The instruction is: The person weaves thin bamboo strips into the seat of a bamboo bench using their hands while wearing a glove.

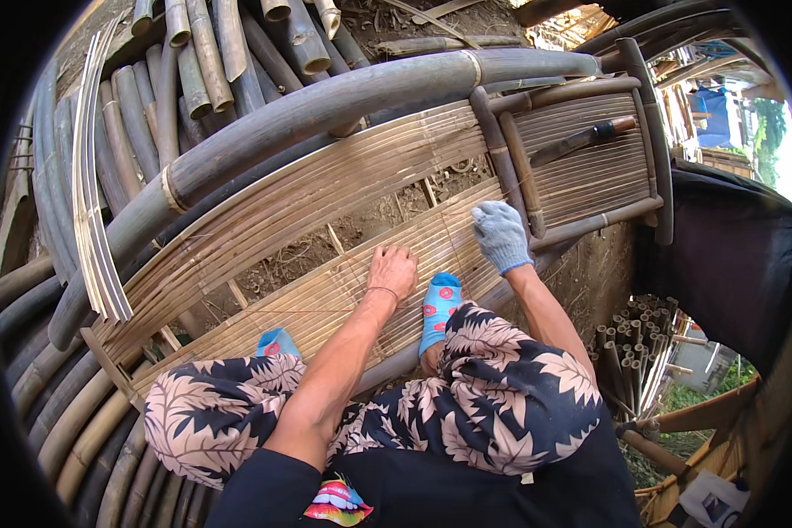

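Note:
My bare left hand (392,271) rests on the near band of split bamboo slats (317,299), its fingers curled down at the slats' far edge. What it may hold is hidden. My right hand (500,233), in a grey knitted glove, is closed in a fist above the same slats, close to the bamboo crosspiece (499,145). Nothing can be made out inside it. Thin cord (451,236) crosses the slats between my hands. Beyond an open gap lies the far band of slats (326,180), inside a bench-like frame with a thick curved bamboo rail (326,104).
A large knife (581,141) lies on the slatted end panel (590,176). Bamboo poles (207,57) are stacked at the far left. Loose strips (92,194) lean across the rail's left end. My socked feet (438,308) stand on the slats. Dark cloth (722,255) hangs at the right.

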`<action>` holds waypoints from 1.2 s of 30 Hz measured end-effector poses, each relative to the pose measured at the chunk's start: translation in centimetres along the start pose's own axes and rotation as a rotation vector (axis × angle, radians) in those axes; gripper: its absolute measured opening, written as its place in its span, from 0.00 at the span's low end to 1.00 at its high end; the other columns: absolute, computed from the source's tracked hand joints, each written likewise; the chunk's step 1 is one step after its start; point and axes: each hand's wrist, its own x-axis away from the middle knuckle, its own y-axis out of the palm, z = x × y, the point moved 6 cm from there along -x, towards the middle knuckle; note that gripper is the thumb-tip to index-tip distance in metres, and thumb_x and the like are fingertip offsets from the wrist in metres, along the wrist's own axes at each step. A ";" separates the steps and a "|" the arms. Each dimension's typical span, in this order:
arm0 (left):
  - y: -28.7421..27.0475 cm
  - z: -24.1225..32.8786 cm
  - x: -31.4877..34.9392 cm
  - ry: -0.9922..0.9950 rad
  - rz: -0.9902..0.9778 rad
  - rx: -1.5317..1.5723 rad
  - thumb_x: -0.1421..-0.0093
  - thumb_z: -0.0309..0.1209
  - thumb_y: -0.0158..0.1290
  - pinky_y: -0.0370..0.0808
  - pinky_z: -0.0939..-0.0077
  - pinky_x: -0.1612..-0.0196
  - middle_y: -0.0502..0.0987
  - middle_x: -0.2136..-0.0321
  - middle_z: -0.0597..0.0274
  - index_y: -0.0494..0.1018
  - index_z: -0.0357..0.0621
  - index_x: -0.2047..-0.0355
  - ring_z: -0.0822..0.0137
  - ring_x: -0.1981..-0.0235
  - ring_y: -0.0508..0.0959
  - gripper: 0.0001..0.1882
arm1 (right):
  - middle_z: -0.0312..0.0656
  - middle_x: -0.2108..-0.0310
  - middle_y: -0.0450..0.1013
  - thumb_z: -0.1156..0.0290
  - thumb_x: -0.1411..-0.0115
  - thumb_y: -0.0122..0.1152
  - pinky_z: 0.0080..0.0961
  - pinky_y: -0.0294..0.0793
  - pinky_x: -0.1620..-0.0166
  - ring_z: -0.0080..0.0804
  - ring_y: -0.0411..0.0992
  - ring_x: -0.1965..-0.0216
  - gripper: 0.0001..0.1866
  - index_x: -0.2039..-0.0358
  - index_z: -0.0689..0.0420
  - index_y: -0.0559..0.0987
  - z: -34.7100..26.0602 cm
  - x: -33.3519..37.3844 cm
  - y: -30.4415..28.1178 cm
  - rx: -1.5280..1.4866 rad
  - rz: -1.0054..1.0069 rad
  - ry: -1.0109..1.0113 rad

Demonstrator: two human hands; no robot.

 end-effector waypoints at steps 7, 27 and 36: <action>-4.1 -0.2 -3.6 -0.065 0.295 0.098 0.49 0.26 0.57 0.71 0.58 0.55 0.71 0.61 0.57 0.74 0.44 0.61 0.54 0.56 0.72 0.13 | 0.40 0.73 0.74 0.66 0.48 0.57 0.40 0.70 0.58 0.41 0.73 0.64 0.05 0.75 0.51 0.80 -0.7 -3.4 4.9 0.038 -0.207 -0.202; -0.5 -3.9 -10.0 -0.743 -0.044 0.313 0.44 0.28 0.45 0.74 0.59 0.52 0.80 0.62 0.43 0.79 0.42 0.58 0.45 0.57 0.79 0.17 | 0.46 0.68 0.80 0.61 0.39 0.60 0.32 0.78 0.61 0.40 0.79 0.67 0.13 0.64 0.59 0.83 22.3 2.7 -10.0 -0.444 -0.210 0.522; 3.0 -7.2 -12.4 -0.428 0.165 0.230 0.46 0.32 0.53 0.73 0.61 0.50 0.78 0.57 0.36 0.72 0.26 0.51 0.44 0.55 0.78 0.25 | 0.50 0.69 0.80 0.70 0.47 0.57 0.42 0.77 0.63 0.46 0.79 0.65 0.08 0.72 0.55 0.84 2.4 -9.8 9.2 -0.202 -0.374 -0.030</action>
